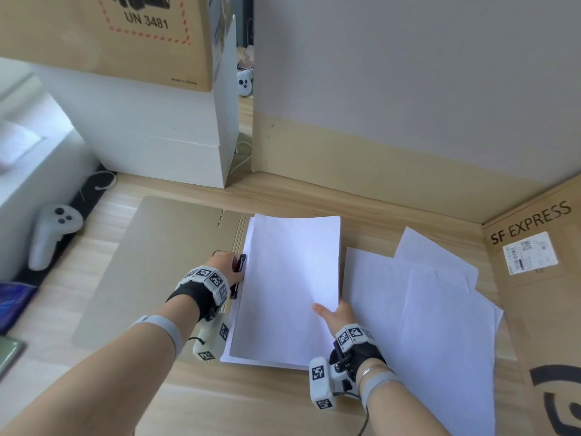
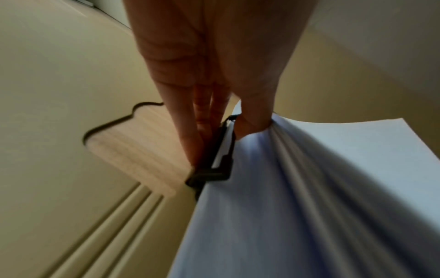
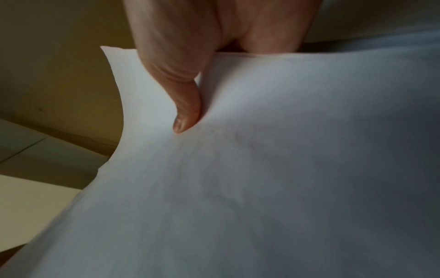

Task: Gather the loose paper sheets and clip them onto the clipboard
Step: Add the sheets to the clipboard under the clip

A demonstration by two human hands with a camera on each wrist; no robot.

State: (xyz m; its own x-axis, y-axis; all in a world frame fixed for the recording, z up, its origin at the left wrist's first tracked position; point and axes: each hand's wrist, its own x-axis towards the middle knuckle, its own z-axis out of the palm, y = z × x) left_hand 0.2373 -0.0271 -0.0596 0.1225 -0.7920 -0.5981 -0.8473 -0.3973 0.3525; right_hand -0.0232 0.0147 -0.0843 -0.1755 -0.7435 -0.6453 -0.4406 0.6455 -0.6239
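Left hand (image 1: pixel 228 265) is pinching the black clip (image 2: pixel 220 152) at the stack's edge; right hand (image 1: pixel 334 317) is pinching the sheet stack (image 1: pixel 289 284) lying on the worktop (image 1: pixel 251 401); loose sheets (image 1: pixel 424 309) are lying beside it.

"UN 3481" on carton (image 1: pixel 103 36), "SF EXPRESS" box (image 1: pixel 540 309)

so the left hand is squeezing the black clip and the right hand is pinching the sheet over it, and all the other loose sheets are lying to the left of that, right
Nearly. The left hand does squeeze the black clip, and the right hand pinches the sheet. But the head view shows the other loose sheets lying to the right, not the left.
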